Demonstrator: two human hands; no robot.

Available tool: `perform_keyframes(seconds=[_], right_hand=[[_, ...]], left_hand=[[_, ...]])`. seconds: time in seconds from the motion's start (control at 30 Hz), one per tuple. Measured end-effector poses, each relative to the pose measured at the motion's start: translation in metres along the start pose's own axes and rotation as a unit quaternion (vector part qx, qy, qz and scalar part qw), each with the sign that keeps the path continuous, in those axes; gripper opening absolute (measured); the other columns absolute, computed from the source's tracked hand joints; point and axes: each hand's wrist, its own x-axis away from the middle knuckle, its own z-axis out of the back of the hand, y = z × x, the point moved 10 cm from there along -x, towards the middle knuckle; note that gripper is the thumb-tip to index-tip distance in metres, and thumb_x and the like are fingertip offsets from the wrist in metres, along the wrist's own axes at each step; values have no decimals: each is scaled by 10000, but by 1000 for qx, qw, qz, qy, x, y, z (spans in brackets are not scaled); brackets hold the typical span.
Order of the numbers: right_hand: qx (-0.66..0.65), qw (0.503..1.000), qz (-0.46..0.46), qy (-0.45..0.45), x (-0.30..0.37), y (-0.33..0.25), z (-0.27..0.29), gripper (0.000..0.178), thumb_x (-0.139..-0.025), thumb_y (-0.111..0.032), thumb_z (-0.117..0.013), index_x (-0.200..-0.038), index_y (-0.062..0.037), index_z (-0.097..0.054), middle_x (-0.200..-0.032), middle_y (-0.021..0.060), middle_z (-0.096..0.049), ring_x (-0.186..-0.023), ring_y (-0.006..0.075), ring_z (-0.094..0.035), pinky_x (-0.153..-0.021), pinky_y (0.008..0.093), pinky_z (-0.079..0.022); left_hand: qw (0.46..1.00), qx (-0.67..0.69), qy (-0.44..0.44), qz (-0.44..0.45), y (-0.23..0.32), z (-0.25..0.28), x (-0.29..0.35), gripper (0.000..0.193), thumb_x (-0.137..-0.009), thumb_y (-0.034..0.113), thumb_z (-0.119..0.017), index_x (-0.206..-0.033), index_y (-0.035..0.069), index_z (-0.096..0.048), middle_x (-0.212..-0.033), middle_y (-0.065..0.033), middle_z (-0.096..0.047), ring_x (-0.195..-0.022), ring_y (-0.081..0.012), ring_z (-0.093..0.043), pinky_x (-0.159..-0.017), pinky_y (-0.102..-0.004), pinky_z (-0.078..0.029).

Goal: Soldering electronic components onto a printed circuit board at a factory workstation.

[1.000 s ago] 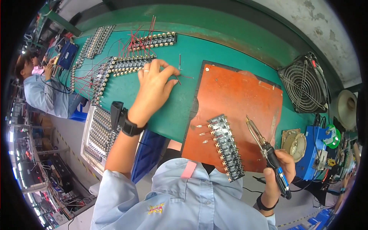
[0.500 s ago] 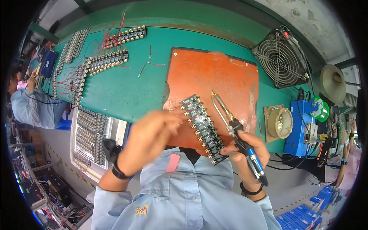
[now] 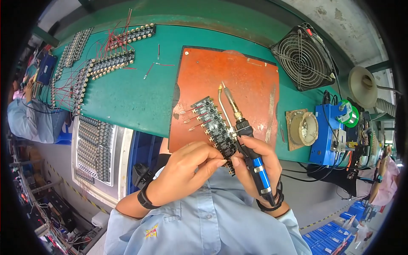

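My right hand (image 3: 261,163) is wrapped round a soldering iron (image 3: 258,170) with a blue and black handle and a thin metal tube beside its tip. The tip points away from me, over the orange mat. That hand's thumb also touches the near end of a black circuit board strip (image 3: 214,127), which is held tilted above the mat's near edge. Brass-coloured studs line the strip, and a few short red wires stick out at its far left. My left hand (image 3: 189,170) is closed in a pinch at the strip's near left edge; its fingertips partly hide the board.
An orange mat (image 3: 242,76) lies on the green bench (image 3: 123,110). Wired board strips (image 3: 111,63) and loose wires sit far left. A tray of boards (image 3: 93,148) stands near left. Right are a black fan (image 3: 302,59), a round pot (image 3: 304,127) and a blue unit with solder spool (image 3: 348,115).
My left hand has come from beside the strip's wires to its near end, and its fingers now pinch there. The soldering iron has shifted left, closer over the strip.
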Motion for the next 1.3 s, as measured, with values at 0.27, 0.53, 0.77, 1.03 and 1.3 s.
perform_keyframes(seconds=[0.27,0.53,0.77,1.03,1.3], right_hand=[[-45,997,-2,63,2,5,11,413,-836,44,-627,-1220,35,-476,-925,144,-661,-850,179,-659,-757,294,-538],[-46,999,11,24,-2,3,6,404,-841,38,-605,-1216,34,-455,-920,158,-663,-865,210,-665,-802,322,-535],[-39,999,2,10,-3,10,4,419,-836,-7,-650,-1207,34,-458,-950,172,-662,-868,211,-666,-802,330,-535],[-117,979,-107,131,20,27,61,556,-786,-293,-767,-1150,32,-500,-970,186,-648,-844,231,-657,-766,333,-521],[46,998,38,19,8,-3,67,497,-641,-244,-854,-976,47,-631,-924,181,-658,-811,310,-647,-696,379,-511]], left_hand=[[998,44,43,32,-6,7,-1,103,-884,59,-636,-848,-27,-592,-769,-67,-585,-626,-122,-534,-559,-248,-430],[996,50,3,69,-13,2,-2,115,-897,73,-626,-843,-20,-585,-751,-57,-578,-615,-109,-519,-540,-249,-413],[998,-13,10,60,-9,13,-4,117,-840,67,-668,-784,-4,-594,-802,-67,-591,-716,-172,-551,-638,-282,-423],[975,-185,123,9,-24,43,-21,91,-725,96,-716,-711,66,-632,-1162,-86,-549,-1088,-302,-441,-887,-411,-306],[969,-218,108,47,-30,39,-27,97,-702,69,-714,-678,59,-621,-1201,-101,-535,-1102,-300,-435,-927,-396,-311]])
